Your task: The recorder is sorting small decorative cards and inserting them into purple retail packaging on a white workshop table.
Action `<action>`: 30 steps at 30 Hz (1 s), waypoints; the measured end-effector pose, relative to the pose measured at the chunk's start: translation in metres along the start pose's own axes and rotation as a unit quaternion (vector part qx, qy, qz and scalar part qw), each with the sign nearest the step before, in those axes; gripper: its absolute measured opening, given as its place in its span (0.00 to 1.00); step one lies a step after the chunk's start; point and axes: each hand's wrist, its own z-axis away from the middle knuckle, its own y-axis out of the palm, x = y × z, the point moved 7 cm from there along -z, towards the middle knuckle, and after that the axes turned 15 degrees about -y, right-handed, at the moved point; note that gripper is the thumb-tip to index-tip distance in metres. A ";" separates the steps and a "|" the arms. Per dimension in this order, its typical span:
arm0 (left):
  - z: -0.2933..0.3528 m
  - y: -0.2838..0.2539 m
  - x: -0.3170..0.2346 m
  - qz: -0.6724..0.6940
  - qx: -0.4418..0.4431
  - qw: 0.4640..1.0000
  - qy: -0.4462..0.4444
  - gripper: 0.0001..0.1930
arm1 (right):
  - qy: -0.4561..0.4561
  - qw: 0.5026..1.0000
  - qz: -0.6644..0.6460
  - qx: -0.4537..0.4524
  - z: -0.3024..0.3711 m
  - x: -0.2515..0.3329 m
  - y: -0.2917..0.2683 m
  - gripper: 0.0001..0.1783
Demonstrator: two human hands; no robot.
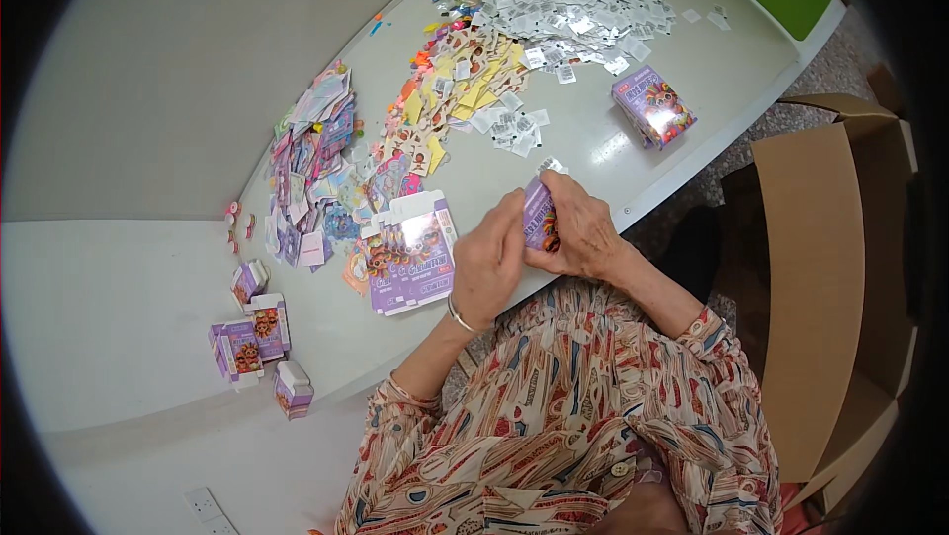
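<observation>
Together, left hand (487, 263) and right hand (583, 233) curl inward, each grip pinching a small purple box (540, 216) above the surface (633, 154).

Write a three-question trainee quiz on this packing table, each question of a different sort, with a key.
1. True or false: both hands, the left hand and the right hand, are on the small purple box.
2. Multiple choice: the finished box on the table lies (A) under the white slips, (B) apart from them, near the table's right edge, (C) inside the cardboard carton.
3. Fill in: the stack of flat box blanks lies to the ____ of the left hand.

Key: 1 true; 2 B; 3 left.
</observation>
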 end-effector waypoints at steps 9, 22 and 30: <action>0.013 0.016 -0.007 -0.008 -0.011 1.000 0.028 0.24 | -0.008 1.000 0.006 -0.006 -0.004 0.003 -0.013 0.48; -0.019 -0.076 0.112 -0.458 0.035 0.888 -0.031 0.39 | 0.083 0.947 0.303 0.063 -0.016 -0.050 -0.045 0.43; -0.039 -0.088 0.125 -0.246 0.026 0.969 0.003 0.20 | 0.029 0.996 0.050 0.071 -0.021 0.010 0.006 0.41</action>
